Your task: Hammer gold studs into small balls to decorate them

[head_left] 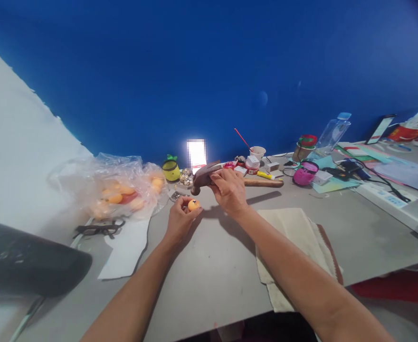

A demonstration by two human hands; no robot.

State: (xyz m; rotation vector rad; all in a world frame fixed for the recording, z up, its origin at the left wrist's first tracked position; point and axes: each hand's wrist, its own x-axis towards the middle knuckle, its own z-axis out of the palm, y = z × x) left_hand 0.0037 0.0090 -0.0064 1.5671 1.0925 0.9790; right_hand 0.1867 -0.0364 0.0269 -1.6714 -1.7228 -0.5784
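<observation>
An orange ball point(194, 205), the size of a table-tennis ball, is gripped by my left hand point(181, 213) at the middle of the table. A small dark spot or piece shows on top of the ball; I cannot make out what it is. My right hand point(230, 190) is closed round a claw hammer point(204, 178) close to its head. The wooden handle sticks out to the right behind the hand. The hammer's striking face hangs just above the ball, apart from it.
A clear plastic bag point(123, 185) of orange balls lies at the left, with black glasses point(100, 228) in front. A folded cream cloth point(290, 237) lies under my right forearm. Behind stand a lit phone point(197, 154), a white cup point(258, 152) and a plastic bottle point(333, 133). A power strip point(390, 197) is at right.
</observation>
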